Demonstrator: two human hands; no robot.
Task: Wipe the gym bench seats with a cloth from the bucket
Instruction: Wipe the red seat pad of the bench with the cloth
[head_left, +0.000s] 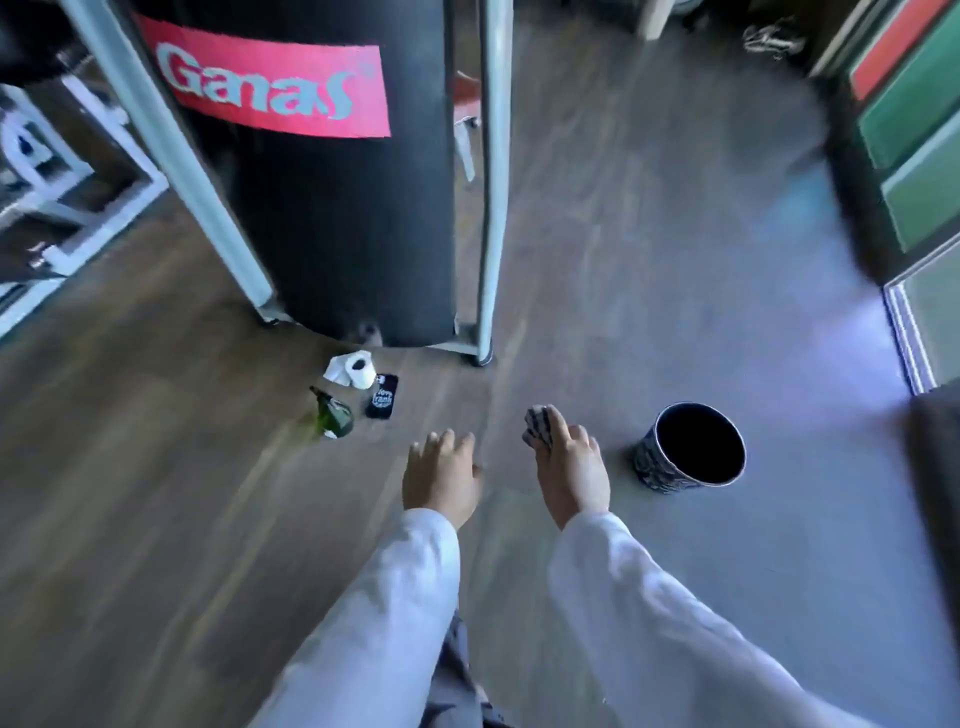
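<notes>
The cloth (537, 425), a small checked rag, sits folded in the right hand (569, 467), just below the middle of the view, out in front of the person and above the floor (675, 597). The grip of that hand is grasping the cloth, the fingers lying over it and pinching it from above. The left hand (441, 475), at about nine o'clock from the right one and near it, is released, fingers spread and holding nothing.

No bench seat shows in the view, so by my judgement the step in hand is carrying the cloth to the seat. To do it well, keep the rag bunched in the fingers so it does not trail or drop, and shake it open only at the seat; the free hand could then steady the pad or spread the cloth flat for broad strokes.

The bucket (688, 449) stands upright on the floor at three o'clock from the right hand, near but apart. Its inside is dark; whether anything lies in it I cannot tell.

At ten o'clock from the hands a green bottle (332, 415), a paper roll (356, 368) and a small dark phone-like thing (382, 396) sit on the floor, below a black punching bag (337, 218) in its metal frame (488, 182).
</notes>
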